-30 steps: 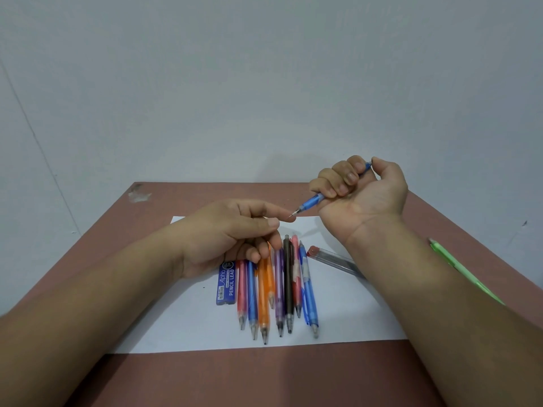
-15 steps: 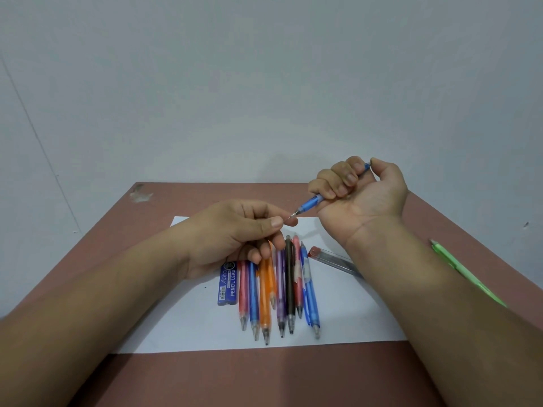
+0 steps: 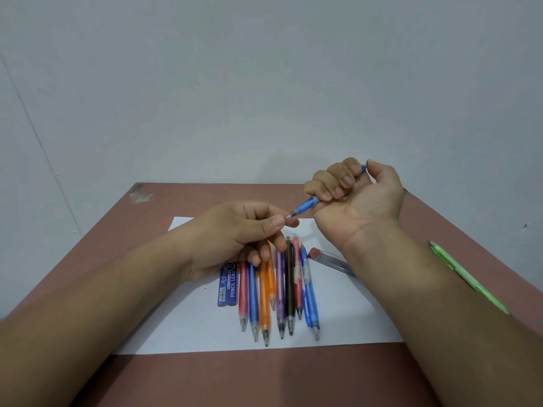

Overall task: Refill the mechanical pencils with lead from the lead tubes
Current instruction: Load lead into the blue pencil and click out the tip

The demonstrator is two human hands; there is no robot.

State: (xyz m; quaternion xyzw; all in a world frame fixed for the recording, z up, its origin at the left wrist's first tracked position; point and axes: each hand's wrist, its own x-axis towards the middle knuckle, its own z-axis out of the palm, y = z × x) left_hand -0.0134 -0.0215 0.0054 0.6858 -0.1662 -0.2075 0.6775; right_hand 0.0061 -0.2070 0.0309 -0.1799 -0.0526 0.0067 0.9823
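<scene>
Left-hand fingers pinch at the metal tip of the translucent blue plastic mechanical pencil — any lead there is too thin to see. The right hand, at 2 o'clock, clenches its barrel, thumb on the cap end. Judged: feeding lead at the tip; next needs a straight, gentle push — lead is brittle. Below, on white paper, lie slim glossy pencils, a flat blue lead case and a clear lead tube; the counter is matte brown.

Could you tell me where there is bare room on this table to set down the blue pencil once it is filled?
Bare white paper lies left of the blue lead box, under the left forearm. Bare brown table lies below the paper's near edge. The pencil row beside the clear lead tube is crowded.
</scene>
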